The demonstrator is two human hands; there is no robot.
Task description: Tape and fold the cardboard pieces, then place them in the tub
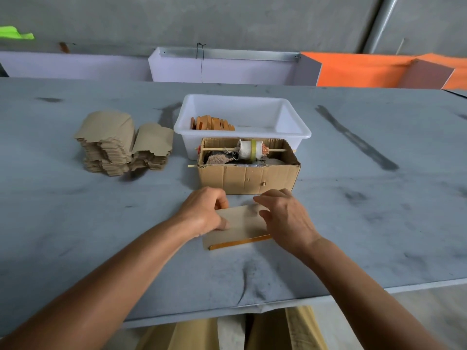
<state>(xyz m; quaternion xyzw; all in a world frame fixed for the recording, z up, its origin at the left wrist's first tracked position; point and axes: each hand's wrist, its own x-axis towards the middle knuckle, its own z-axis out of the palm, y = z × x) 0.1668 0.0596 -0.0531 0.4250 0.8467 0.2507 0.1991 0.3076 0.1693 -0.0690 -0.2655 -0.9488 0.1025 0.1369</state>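
Hands: your left hand (pixel 206 213) grips the left end of the cardboard piece (pixel 240 224), pinning it flat; your right hand (pixel 284 215) rests on its right end, fingers loosely curled.
Piece: between both hands, orange strip along its near edge, likely steadied for folding.
Tub (pixel 242 122): just beyond your hands, behind the tape box (pixel 249 170).
Stack (pixel 121 142): beyond your left hand, awaiting its turn.

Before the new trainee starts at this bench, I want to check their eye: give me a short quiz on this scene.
1. True or false: the white tub already holds folded pieces.
2. Which side of the tub is the stack of flat cardboard on?
3. What lies under both hands: A) tape roll B) a cardboard piece C) scissors?

Key: 1 true; 2 its left; 3 B.
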